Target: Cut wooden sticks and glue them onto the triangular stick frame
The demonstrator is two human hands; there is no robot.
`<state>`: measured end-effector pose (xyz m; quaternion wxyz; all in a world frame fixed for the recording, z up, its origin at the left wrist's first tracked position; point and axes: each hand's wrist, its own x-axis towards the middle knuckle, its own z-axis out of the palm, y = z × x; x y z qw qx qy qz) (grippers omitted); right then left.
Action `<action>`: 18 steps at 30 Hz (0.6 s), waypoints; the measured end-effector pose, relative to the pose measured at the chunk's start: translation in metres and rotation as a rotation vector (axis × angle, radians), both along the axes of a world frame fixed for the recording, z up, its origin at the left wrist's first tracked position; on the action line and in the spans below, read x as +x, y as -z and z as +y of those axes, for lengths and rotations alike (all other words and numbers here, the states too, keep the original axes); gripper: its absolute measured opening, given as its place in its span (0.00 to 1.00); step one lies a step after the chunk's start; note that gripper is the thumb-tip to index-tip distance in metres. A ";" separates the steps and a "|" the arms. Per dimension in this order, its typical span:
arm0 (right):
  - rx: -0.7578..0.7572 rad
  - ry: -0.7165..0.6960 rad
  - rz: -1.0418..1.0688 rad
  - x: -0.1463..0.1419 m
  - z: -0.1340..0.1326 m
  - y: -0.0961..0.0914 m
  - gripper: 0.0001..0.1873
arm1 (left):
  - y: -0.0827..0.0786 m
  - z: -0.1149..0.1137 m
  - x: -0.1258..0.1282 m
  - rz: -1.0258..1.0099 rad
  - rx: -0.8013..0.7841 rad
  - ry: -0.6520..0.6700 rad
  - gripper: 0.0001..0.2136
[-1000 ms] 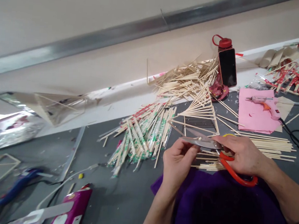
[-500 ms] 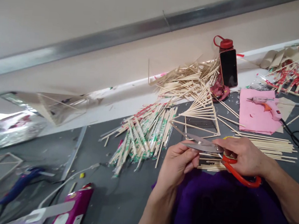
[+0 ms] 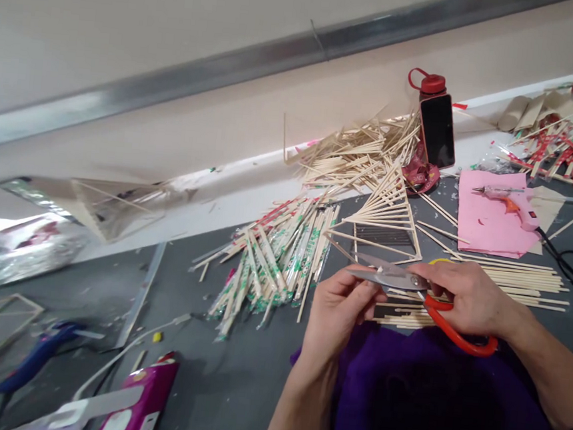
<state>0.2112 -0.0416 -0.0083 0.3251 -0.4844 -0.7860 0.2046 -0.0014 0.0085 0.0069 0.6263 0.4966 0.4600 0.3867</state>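
Observation:
My right hand (image 3: pixel 462 299) grips red-handled scissors (image 3: pixel 413 290), with the metal blades pointing left. My left hand (image 3: pixel 341 310) is pinched shut just under the blade tips; what it holds is too small to make out. Both hands hover over a purple cloth (image 3: pixel 431 395) on my lap. Behind them lies a row of bare wooden sticks (image 3: pixel 521 279) and a fan-shaped frame of glued sticks (image 3: pixel 389 214).
Wrapped chopsticks (image 3: pixel 273 254) are heaped at centre and loose sticks (image 3: pixel 356 154) against the wall. A red bottle with a phone (image 3: pixel 435 124) stands behind. A glue gun (image 3: pixel 511 201) rests on pink paper (image 3: pixel 487 219). A blue glue gun (image 3: pixel 38 354) and magenta box (image 3: pixel 136 409) lie left.
The hands have barely shifted; the left fingers have closed up tighter under the scissor blades. The view has moved slightly.

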 end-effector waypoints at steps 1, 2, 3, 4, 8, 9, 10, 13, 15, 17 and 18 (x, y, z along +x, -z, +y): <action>0.000 0.016 -0.007 -0.001 0.000 0.000 0.25 | 0.000 -0.001 0.001 0.061 0.080 -0.044 0.10; -0.001 0.030 -0.011 -0.002 0.000 0.000 0.25 | 0.001 -0.003 0.002 0.125 0.168 -0.087 0.07; -0.007 0.039 -0.010 -0.002 0.000 0.000 0.25 | 0.002 -0.004 0.002 0.189 0.261 -0.131 0.05; -0.016 0.042 -0.006 -0.003 0.000 0.001 0.25 | 0.003 -0.005 0.002 0.250 0.350 -0.173 0.04; -0.051 0.034 0.008 -0.004 -0.001 0.002 0.25 | 0.006 -0.007 0.001 0.380 0.548 -0.244 0.04; -0.056 0.034 0.007 -0.004 -0.001 0.002 0.25 | 0.006 -0.008 0.001 0.386 0.553 -0.229 0.04; -0.058 0.032 0.007 -0.004 -0.001 0.002 0.26 | 0.006 -0.009 0.002 0.389 0.548 -0.208 0.04; -0.053 0.017 0.023 -0.004 -0.001 0.002 0.28 | 0.003 -0.013 0.005 0.403 0.530 -0.165 0.05; -0.042 0.003 0.039 -0.005 -0.001 0.002 0.27 | 0.001 -0.015 0.007 0.425 0.540 -0.176 0.05; -0.027 -0.010 0.053 -0.004 -0.001 0.002 0.26 | -0.001 -0.017 0.007 0.442 0.559 -0.181 0.06; -0.021 -0.017 0.061 -0.004 -0.001 0.002 0.26 | -0.001 -0.017 0.007 0.444 0.564 -0.173 0.06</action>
